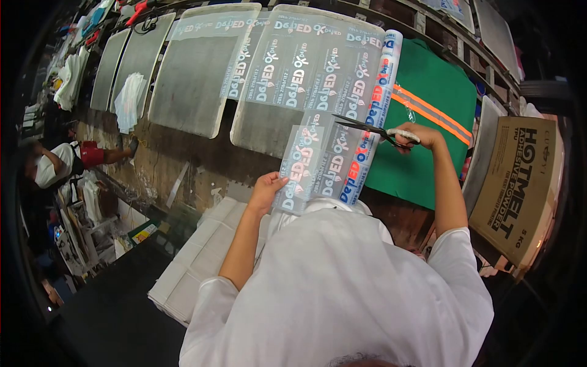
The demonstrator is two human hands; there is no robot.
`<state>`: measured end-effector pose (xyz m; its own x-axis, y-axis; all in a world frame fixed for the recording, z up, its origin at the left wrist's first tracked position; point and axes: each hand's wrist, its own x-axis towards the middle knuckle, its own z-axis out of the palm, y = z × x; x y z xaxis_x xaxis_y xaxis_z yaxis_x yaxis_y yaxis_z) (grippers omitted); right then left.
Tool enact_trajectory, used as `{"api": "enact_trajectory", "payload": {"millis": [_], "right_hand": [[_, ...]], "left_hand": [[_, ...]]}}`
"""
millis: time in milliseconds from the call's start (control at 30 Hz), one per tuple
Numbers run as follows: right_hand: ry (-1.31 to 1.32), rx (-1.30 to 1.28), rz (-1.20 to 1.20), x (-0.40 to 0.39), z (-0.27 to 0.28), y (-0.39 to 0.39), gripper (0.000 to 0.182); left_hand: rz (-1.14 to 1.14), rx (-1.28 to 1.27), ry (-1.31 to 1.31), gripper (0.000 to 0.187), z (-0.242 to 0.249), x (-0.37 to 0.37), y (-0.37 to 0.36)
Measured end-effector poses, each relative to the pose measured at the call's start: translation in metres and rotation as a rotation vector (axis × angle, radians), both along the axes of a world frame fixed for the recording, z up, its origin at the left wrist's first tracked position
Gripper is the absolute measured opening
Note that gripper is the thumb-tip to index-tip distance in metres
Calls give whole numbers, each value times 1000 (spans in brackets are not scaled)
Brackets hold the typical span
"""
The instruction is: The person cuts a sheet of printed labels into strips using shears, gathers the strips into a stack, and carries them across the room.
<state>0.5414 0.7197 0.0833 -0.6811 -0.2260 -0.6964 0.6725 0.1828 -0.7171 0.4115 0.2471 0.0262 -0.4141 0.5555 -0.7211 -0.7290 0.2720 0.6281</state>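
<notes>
My right hand (pixel 420 137) is closed round the handles of a pair of scissors (pixel 367 126). The blades point left, slightly apart, and overlap the printed clear film (pixel 315 67). With my left hand (pixel 267 189) I pinch the left edge of a cut-looking piece of this film (pixel 299 165), which hangs over the front edge close to my body. White and pink lettering shows on the film. Along its right side runs the film roll (pixel 384 79) with blue and red lettering. Under the roll and my right hand lies a green cloth (pixel 422 177) with an orange and grey stripe.
Several grey boards (pixel 186 92) line the bench, and white strips (pixel 129 98) lie on one at left. A brown carton (pixel 516 189) stands at right. Near my left forearm is a pale stack (pixel 205 251). Another person (pixel 61 162) is at far left.
</notes>
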Motion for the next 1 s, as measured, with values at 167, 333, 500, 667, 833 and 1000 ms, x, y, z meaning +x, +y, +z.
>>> {"api": "enact_trajectory", "payload": {"millis": [167,333,500,667,833,1000], "right_hand": [[63,-43,-15,-22,-21,4,23],[20,-5,-33,-44,-19,-5,40],[20,-43,24,-52,-8,-11,51],[42,-27,47,-53,-12,-13,51],[35,-23,102,-55,-17,-12,47],[120,-2,92,-53,-14,-8,24]], "left_hand": [[-7,-26,40,15,-6,0,-1],[-22,-35,50,15,-9,2,-4],[4,-33,29,13,-9,3,-5],[2,-35,12,14,-6,4,-2],[27,-27,4,14,-4,4,-2],[40,-18,17,13,-4,3,-3]]}}
